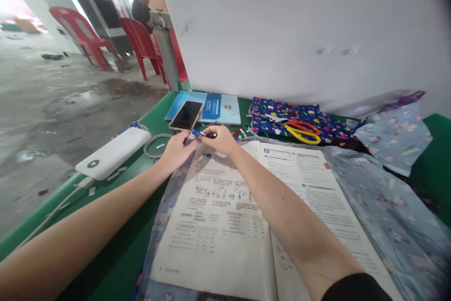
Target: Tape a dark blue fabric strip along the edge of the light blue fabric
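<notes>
Where the open book [246,207] has its top left corner, both hands sit close together: left hand [177,149] and right hand [221,139], fingertips pinched shut on a small fabric scrap [196,135], blue with white, held between them just above the page edge. The other fingers are curled in; neither palm is open. Both forearms run long across the table, the right one lying over the book's gutter. Book sits on a pale blue printed cloth [387,216] that spreads right and reaches the near edge. Close ahead of the hands: a phone [186,115], face up, resting partly on a blue booklet [220,106]. Just left of the left hand is a thin grey ring [154,145], then a white power bank [113,152] lying near the table's left edge (its cable trails along that edge toward the viewer). Right of the hands, yellow and orange scissors [303,133] lie on a folded dark blue patterned cloth [278,115]. White wall panel [299,28] closes off the far side directly behind these. Bare green table [120,263] shows mainly at the near left, under the left forearm. Beyond the left edge: open concrete floor, red chairs [88,33] and a seated person [141,7], well apart.
</notes>
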Available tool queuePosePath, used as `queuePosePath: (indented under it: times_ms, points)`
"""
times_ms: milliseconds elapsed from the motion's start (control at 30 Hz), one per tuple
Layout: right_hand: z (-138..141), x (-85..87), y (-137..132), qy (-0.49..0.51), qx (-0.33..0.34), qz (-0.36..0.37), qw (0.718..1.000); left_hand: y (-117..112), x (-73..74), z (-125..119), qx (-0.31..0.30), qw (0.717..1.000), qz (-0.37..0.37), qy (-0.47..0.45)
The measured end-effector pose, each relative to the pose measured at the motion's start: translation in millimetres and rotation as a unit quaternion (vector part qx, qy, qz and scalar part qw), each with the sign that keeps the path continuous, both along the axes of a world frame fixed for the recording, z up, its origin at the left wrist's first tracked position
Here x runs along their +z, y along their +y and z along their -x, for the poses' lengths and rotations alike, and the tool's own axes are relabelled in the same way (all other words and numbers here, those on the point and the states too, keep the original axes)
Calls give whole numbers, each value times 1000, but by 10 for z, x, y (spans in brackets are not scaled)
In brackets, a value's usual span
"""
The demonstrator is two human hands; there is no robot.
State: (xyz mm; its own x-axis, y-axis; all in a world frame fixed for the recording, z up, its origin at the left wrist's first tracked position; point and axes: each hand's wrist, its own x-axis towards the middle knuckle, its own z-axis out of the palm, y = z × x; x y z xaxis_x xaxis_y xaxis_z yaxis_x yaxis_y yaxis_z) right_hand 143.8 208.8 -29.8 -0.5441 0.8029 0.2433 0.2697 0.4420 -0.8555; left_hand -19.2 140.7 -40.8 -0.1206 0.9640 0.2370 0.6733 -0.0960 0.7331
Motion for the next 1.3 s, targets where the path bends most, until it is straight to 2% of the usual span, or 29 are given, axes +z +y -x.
queuePosePath:
  times_ms: [300,667,900,1300]
  points:
    - [25,-70,17,-5,4,1,1000,-1,6,-1,-12,1000,-6,17]
    - [15,-13,-22,-12,-3,-24,1000,0,4,6,-16,999,-19,36]
    - [29,-41,4,-6,8,-33,999,-2,23,-14,-6,999,-3,36]
    - [60,-62,-18,-9,-14,-55,998,3,125,-44,31,998,5,-57]
